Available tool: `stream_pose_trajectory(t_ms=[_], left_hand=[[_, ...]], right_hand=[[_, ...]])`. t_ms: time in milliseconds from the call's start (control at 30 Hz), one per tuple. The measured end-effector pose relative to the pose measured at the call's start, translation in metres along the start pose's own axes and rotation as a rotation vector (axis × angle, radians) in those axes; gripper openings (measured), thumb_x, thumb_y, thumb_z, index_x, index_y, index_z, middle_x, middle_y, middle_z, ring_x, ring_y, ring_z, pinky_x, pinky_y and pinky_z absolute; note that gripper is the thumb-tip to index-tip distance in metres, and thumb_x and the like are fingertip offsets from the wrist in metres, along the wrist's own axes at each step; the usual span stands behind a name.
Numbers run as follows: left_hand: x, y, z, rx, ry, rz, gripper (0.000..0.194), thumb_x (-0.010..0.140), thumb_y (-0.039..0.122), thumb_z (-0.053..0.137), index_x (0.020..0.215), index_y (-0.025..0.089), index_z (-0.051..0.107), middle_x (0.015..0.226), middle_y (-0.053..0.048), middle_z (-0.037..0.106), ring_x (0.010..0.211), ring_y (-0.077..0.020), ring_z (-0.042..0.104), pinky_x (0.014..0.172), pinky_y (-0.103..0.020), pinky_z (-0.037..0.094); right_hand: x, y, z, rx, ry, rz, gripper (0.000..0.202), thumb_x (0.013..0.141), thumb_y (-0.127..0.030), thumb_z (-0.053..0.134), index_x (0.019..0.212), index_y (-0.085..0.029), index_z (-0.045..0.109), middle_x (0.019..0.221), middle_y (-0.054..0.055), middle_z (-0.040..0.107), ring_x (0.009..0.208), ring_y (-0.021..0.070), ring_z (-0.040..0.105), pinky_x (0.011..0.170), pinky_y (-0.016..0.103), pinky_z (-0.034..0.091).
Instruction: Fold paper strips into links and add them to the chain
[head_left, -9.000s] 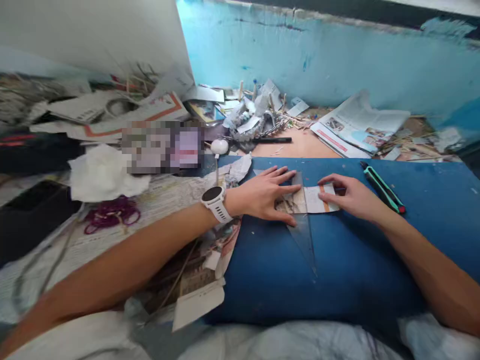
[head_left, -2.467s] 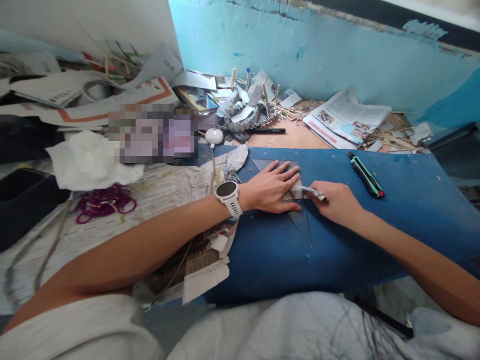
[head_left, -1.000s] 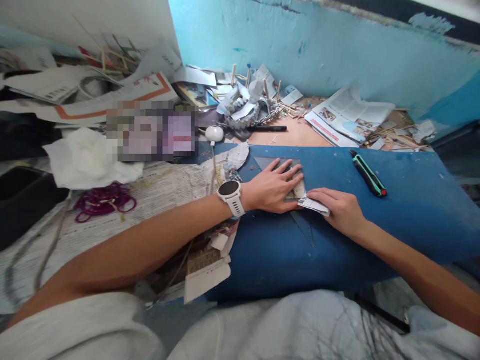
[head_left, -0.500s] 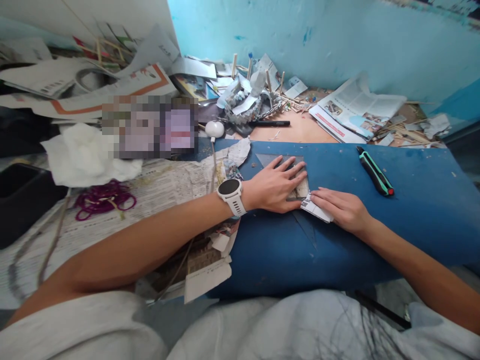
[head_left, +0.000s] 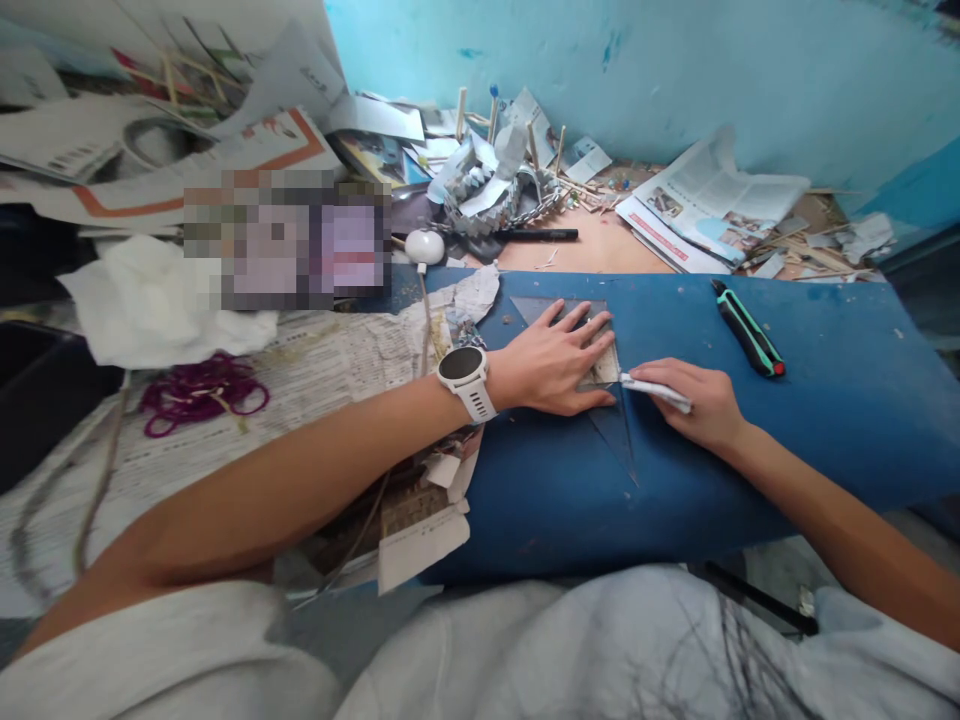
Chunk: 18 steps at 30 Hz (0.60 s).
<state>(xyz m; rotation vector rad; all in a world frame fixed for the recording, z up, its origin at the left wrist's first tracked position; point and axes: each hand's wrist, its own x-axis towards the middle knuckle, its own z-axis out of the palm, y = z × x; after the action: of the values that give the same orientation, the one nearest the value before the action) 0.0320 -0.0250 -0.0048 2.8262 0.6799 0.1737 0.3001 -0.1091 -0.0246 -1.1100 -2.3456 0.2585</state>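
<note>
Folded paper piece is in the R hand, low over the blue mat, its L end right by the edge of a clear set square. R grip: closed round the piece, thumb mostly hidden. L hand lies flat w/ fingers spread atop the set square, grip released. A beige paper strip shows btwn its thumb & fingers, approx. at the set square's R edge; can't tell if strip & folded piece are joined. White-strapped watch on L wrist.

L forearm crosses spread newspaper; purple cord lies tangled there, w/ crumpled tissue just past it. Utility knife, black/green w/ red end, lies diag. on the mat, beyond & to the R of the R hand.

Past the mat, on bare tabletop: black pen, then a jagged grey ring amid paper scraps; printed sheets & thin wooden sticks to the R. Blue wall at the back.
</note>
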Motion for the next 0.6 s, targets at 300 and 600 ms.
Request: stream_pose_trajectory(t_ms=[300, 600], left_hand=[[-0.004, -0.003, 0.007, -0.067, -0.002, 0.077, 0.059, 0.104, 0.06, 0.041, 0.158, 0.036, 0.045, 0.173, -0.007, 0.027, 0.16, -0.0454, 0.018, 0.123, -0.076, 0.001], [-0.002, -0.003, 0.002, -0.091, -0.032, 0.083, 0.056, 0.103, 0.06, 0.045, 0.154, 0.036, 0.051, 0.17, -0.007, 0.035, 0.159, -0.0457, 0.022, 0.122, -0.079, 0.003]], right_hand=[[0.003, -0.008, 0.003, 0.098, 0.038, 0.137, 0.021, 0.1, -0.02, 0.063, 0.117, -0.028, 0.072, 0.111, 0.003, 0.08, 0.099, 0.0204, 0.077, 0.09, 0.033, 0.059], [-0.01, -0.015, 0.0, 0.052, 0.259, 0.125, 0.03, 0.099, -0.017, 0.062, 0.122, -0.033, 0.071, 0.121, 0.004, 0.078, 0.108, 0.0238, 0.076, 0.097, 0.038, 0.06]])
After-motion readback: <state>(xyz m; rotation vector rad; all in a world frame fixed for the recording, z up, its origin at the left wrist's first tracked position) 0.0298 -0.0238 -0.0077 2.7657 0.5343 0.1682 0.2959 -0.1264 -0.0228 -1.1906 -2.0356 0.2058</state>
